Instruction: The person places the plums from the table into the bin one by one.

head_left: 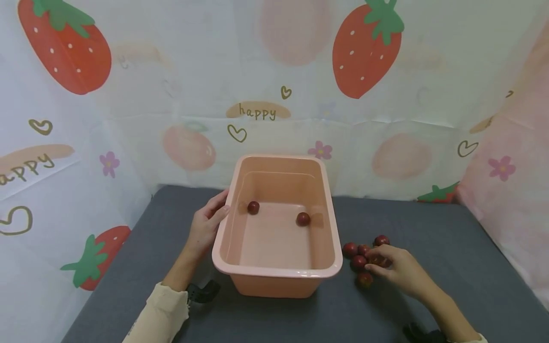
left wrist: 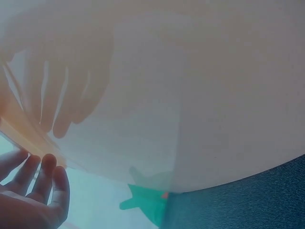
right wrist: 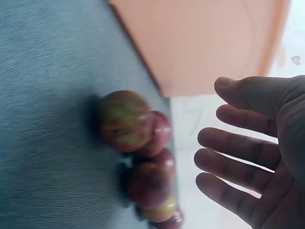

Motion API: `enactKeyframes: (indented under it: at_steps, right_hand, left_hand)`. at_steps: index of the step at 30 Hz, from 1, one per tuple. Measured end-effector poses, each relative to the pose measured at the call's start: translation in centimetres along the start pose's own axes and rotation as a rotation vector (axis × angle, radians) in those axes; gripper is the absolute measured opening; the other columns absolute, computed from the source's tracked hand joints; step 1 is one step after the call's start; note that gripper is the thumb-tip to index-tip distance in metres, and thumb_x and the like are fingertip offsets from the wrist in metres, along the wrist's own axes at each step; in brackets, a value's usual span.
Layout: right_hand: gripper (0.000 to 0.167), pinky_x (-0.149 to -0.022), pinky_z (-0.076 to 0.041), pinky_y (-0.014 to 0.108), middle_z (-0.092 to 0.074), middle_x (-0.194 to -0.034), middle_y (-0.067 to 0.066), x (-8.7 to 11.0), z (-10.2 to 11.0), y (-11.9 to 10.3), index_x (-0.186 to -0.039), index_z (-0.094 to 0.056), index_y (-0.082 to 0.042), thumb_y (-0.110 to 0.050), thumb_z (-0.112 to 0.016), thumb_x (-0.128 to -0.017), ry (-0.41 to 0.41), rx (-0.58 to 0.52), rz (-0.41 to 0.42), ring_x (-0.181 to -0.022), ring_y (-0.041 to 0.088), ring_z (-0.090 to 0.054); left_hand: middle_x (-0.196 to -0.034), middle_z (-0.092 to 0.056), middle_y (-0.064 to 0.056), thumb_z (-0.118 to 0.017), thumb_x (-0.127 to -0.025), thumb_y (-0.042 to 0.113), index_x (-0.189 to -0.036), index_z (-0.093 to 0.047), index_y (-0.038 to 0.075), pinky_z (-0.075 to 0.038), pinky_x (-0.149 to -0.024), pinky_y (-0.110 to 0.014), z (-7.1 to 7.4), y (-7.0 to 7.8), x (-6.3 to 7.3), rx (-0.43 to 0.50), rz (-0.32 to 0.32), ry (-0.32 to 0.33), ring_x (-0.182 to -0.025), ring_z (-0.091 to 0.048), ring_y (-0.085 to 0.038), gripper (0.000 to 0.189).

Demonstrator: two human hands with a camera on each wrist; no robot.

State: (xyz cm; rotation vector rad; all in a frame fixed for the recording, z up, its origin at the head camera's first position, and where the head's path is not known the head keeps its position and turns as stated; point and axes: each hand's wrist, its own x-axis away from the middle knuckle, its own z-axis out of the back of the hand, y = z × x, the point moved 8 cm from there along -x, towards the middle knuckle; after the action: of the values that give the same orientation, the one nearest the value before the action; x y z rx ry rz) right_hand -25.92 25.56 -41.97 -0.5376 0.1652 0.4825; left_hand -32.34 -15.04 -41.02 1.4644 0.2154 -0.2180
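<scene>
The pink plastic basin (head_left: 274,282) stands in the middle of the table with two dark red plums inside, one plum (head_left: 253,207) by the left wall and another plum (head_left: 303,219) towards the right. My left hand (head_left: 206,224) touches the outside of its left rim; in the left wrist view the fingertips (left wrist: 49,161) rest against that rim. My right hand (head_left: 401,267) is over a cluster of several plums (head_left: 358,263) right of the basin, thumb and fingers apart. In the right wrist view the palm is bare and a mottled plum (right wrist: 125,121) lies nearest the camera.
Grey cloth (head_left: 450,247) covers the table. A printed white curtain (head_left: 274,62) with strawberries hangs right behind it, with more of it at the left and a pink stretch (head_left: 523,205) at the right. A black strap (head_left: 203,291) is on the left wrist.
</scene>
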Motion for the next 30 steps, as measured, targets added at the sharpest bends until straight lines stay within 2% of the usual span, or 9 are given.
enactKeyframes:
  at_steps: [5, 10, 18, 23, 25, 30]
  right_hand:
    - [0.019, -0.062, -0.05, 0.025, -0.07, -0.088, -0.002, 0.6, -1.3, 0.6, -0.096, -0.073, -0.011, -0.016, -0.079, -0.079, -0.026, 0.035, -0.045, -0.074, 0.008, -0.059]
    - [0.024, -0.06, -0.047, 0.023, -0.07, -0.087, -0.001, 0.9, -2.1, 1.0, -0.099, -0.073, -0.008, -0.018, -0.08, -0.078, -0.04, 0.02, -0.081, -0.073, 0.006, -0.058]
    - [0.021, -0.064, -0.049, 0.027, -0.071, -0.088, -0.006, 1.2, -2.9, 1.0, -0.095, -0.073, -0.014, -0.023, -0.08, -0.078, -0.026, 0.073, -0.046, -0.077, 0.007, -0.061]
    - [0.02, -0.067, -0.051, 0.031, -0.071, -0.089, -0.007, 1.2, -3.4, 1.0, -0.094, -0.073, -0.015, -0.024, -0.08, -0.078, -0.027, 0.124, -0.025, -0.079, 0.009, -0.063]
    - [0.019, -0.067, -0.051, 0.031, -0.069, -0.088, -0.008, 1.2, -3.5, 1.0, -0.093, -0.072, -0.015, -0.024, -0.08, -0.078, -0.029, 0.138, -0.022, -0.077, 0.008, -0.061]
    - [0.019, -0.061, -0.043, 0.027, -0.058, -0.081, -0.012, 1.3, -4.0, 1.1, -0.091, -0.071, -0.016, -0.028, -0.079, -0.079, -0.075, 0.141, -0.04, -0.07, 0.001, -0.048]
  left_hand:
    - [-0.147, -0.047, -0.013, -0.056, -0.1, 0.018, -0.145, -0.047, 0.011, -0.054, -0.084, -0.015, -0.1, 0.2, -0.1, 0.01, -0.013, -0.004, -0.107, -0.06, 0.002, 0.047]
    - [-0.148, -0.046, -0.013, -0.056, -0.099, 0.018, -0.145, -0.046, 0.01, -0.054, -0.084, -0.015, 0.0, 0.3, -0.1, 0.016, -0.024, 0.0, -0.107, -0.06, 0.003, 0.047]
    - [-0.148, -0.045, -0.013, -0.055, -0.1, 0.018, -0.146, -0.045, 0.011, -0.054, -0.085, -0.015, 0.0, 0.2, -0.1, 0.023, -0.021, -0.009, -0.112, -0.058, -0.002, 0.048]
    - [-0.148, -0.045, -0.015, -0.054, -0.1, 0.018, -0.146, -0.045, 0.01, -0.054, -0.085, -0.015, 0.0, 0.2, -0.1, 0.034, -0.034, -0.013, -0.11, -0.059, 0.001, 0.047]
    - [-0.147, -0.045, -0.015, -0.053, -0.101, 0.017, -0.146, -0.045, 0.009, -0.054, -0.085, -0.015, 0.0, 0.2, -0.1, 0.038, -0.038, -0.016, -0.109, -0.059, 0.003, 0.047]
    - [-0.147, -0.045, -0.016, -0.053, -0.1, 0.016, -0.146, -0.045, 0.008, -0.054, -0.085, -0.015, 0.0, 0.2, -0.2, 0.044, -0.041, -0.015, -0.109, -0.059, 0.004, 0.047]
